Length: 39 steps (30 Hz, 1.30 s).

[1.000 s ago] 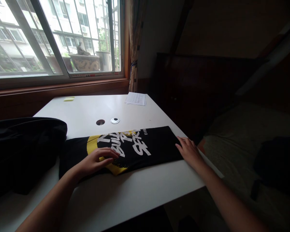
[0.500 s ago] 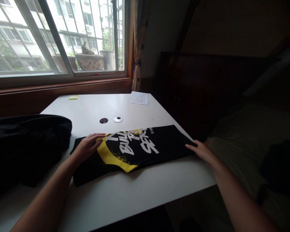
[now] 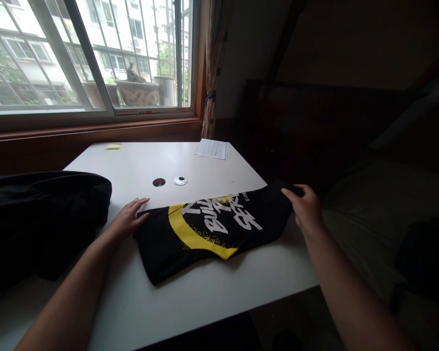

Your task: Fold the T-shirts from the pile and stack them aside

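Note:
A folded black T-shirt (image 3: 195, 229) with a yellow band and white lettering lies across the white table. Its far right end is lifted a little by my right hand (image 3: 307, 204), whose thumb and fingers pinch the dark cloth. At the opposite end, my left hand (image 3: 128, 218) is open, fingers stretched out over the tabletop. The left thumb reaches the shirt's upper left corner; whether it presses on the cloth I cannot tell.
A dark bundle of cloth (image 3: 40, 224) covers the left of the table (image 3: 190, 312). Farther back are a round hole (image 3: 159, 182), a silvery disc (image 3: 180, 181), papers (image 3: 211, 149) and a yellow note (image 3: 113, 146). A barred window (image 3: 95, 58) stands behind.
The T-shirt has shifted to the right, and its right end has been raised. My right hand has moved up with it. My left hand has slid left off the cloth to its edge.

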{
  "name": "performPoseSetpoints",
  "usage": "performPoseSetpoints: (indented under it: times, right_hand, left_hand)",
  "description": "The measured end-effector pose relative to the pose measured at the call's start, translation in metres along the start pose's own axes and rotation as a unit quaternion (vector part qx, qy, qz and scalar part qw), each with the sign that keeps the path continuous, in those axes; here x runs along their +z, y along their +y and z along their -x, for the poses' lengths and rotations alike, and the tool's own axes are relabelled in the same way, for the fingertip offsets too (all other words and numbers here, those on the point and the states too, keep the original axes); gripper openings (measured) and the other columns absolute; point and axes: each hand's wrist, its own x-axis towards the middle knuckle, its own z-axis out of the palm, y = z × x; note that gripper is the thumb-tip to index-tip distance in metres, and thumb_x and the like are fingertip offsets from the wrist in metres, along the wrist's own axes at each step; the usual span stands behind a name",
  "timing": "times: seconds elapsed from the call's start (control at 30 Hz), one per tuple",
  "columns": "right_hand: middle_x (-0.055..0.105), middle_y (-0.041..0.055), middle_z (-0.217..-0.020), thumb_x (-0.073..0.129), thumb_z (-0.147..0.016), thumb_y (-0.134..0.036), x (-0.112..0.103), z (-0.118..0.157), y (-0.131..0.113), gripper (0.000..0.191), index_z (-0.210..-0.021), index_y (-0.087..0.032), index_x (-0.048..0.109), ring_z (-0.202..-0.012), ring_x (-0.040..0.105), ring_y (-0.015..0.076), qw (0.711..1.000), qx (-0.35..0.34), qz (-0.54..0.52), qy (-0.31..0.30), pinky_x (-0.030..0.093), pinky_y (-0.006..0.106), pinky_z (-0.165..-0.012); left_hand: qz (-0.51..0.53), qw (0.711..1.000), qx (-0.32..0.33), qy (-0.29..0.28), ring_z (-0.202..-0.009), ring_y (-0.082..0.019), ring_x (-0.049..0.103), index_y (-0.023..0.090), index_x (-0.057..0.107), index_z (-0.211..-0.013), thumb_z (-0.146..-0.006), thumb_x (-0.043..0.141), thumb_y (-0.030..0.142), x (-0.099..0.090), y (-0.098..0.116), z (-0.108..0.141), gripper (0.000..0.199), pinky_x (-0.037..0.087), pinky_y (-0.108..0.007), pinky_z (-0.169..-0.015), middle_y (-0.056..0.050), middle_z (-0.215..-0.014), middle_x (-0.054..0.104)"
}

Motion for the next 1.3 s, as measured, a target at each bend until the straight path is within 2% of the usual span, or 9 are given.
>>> performPoseSetpoints:
  times: [0.23, 0.4, 0.47, 0.53, 0.67, 0.77, 0.97, 1.1, 1.3]
  right_hand:
    - [0.073, 0.0061, -0.1, 0.07, -0.086, -0.03, 0.066, 0.087, -0.166, 0.019, -0.102, -0.021, 0.067, -0.093, 0.068, 0.0227, 0.957, -0.255, -0.055, -0.128, 0.054, 0.038, -0.089]
    - [0.072, 0.0077, -0.114, 0.062, -0.097, -0.039, 0.084, 0.188, -0.223, 0.042, -0.133, -0.02, 0.057, -0.096, 0.069, 0.0182, 0.831, -0.357, -0.152, -0.398, 0.056, 0.03, -0.083]
    - [0.072, 0.0069, -0.116, 0.058, -0.099, -0.045, 0.082, 0.209, -0.222, 0.047, -0.139, -0.02, 0.054, -0.096, 0.07, 0.0171, 0.761, -0.389, -0.149, -0.497, 0.056, 0.028, -0.081]
    - [0.073, 0.006, -0.115, 0.056, -0.101, -0.042, 0.079, 0.215, -0.211, 0.04, -0.134, -0.021, 0.059, -0.097, 0.07, 0.0175, 0.737, -0.402, -0.12, -0.53, 0.055, 0.028, -0.083]
    - [0.074, 0.004, -0.105, 0.056, -0.101, -0.031, 0.072, 0.192, -0.172, 0.02, -0.112, -0.021, 0.069, -0.094, 0.069, 0.0169, 0.781, -0.364, -0.065, -0.504, 0.053, 0.029, -0.085]
    - [0.073, 0.0031, -0.101, 0.058, -0.098, -0.025, 0.061, 0.171, -0.139, 0.012, -0.103, -0.022, 0.069, -0.093, 0.067, 0.0175, 0.823, -0.325, -0.025, -0.465, 0.052, 0.032, -0.086]
    - [0.065, 0.0073, -0.111, 0.065, -0.092, -0.026, 0.037, 0.157, -0.081, 0.02, -0.112, -0.025, 0.065, -0.105, 0.062, 0.0255, 0.893, -0.26, 0.082, -0.357, 0.054, 0.043, -0.09]
    - [0.06, 0.0079, -0.116, 0.066, -0.091, -0.031, 0.035, 0.164, -0.063, 0.034, -0.124, -0.029, 0.06, -0.107, 0.062, 0.0267, 0.911, -0.216, 0.106, -0.334, 0.056, 0.045, -0.091]
    - [0.054, 0.0069, -0.122, 0.063, -0.091, -0.026, 0.039, 0.168, -0.056, 0.037, -0.128, -0.03, 0.057, -0.106, 0.064, 0.0243, 0.92, -0.169, 0.069, -0.348, 0.059, 0.042, -0.09]
  left_hand:
    - [0.055, 0.99, -0.1, 0.085, -0.11, -0.032, 0.066, 0.019, 0.064, -0.132, -0.085, 0.052, 0.061, -0.018, 0.008, 0.001, 0.064, 0.052, -0.047, -0.098, -0.013, -0.132, 0.067]
    - [0.135, 0.977, -0.118, 0.114, -0.117, -0.031, 0.065, 0.018, 0.068, -0.123, -0.087, 0.051, 0.062, -0.024, 0.01, 0.003, 0.059, 0.048, -0.046, -0.104, -0.013, -0.126, 0.071]
    - [0.171, 0.971, -0.125, 0.111, -0.117, -0.03, 0.065, 0.018, 0.065, -0.126, -0.088, 0.05, 0.064, -0.025, 0.01, 0.004, 0.062, 0.049, -0.045, -0.104, -0.013, -0.12, 0.073]
    - [0.192, 0.969, -0.128, 0.093, -0.114, -0.03, 0.067, 0.018, 0.063, -0.13, -0.089, 0.05, 0.067, -0.026, 0.011, 0.004, 0.065, 0.051, -0.045, -0.1, -0.013, -0.117, 0.074]
    - [0.144, 0.983, -0.085, 0.074, -0.109, -0.031, 0.067, 0.02, 0.067, -0.124, -0.089, 0.052, 0.066, -0.029, 0.024, 0.005, 0.059, 0.052, -0.047, -0.097, -0.012, -0.118, 0.073]
    - [0.078, 0.995, 0.037, 0.052, -0.112, -0.03, 0.063, 0.024, 0.07, -0.117, -0.092, 0.056, 0.058, -0.028, 0.045, 0.008, 0.045, 0.05, -0.048, -0.1, -0.01, -0.117, 0.071]
    - [0.05, 0.965, 0.239, -0.1, -0.117, -0.028, 0.056, 0.03, 0.065, -0.127, -0.09, 0.068, 0.041, -0.013, 0.106, 0.022, 0.039, 0.053, -0.044, -0.098, -0.009, -0.122, 0.065]
    - [-0.011, 0.95, 0.287, -0.121, -0.117, -0.03, 0.055, 0.029, 0.064, -0.124, -0.085, 0.074, 0.03, -0.001, 0.13, 0.029, 0.04, 0.052, -0.046, -0.1, -0.009, -0.127, 0.061]
    - [-0.063, 0.952, 0.275, -0.121, -0.114, -0.03, 0.059, 0.028, 0.062, -0.126, -0.085, 0.066, 0.017, 0.002, 0.123, 0.03, 0.043, 0.053, -0.045, -0.097, -0.01, -0.127, 0.061]
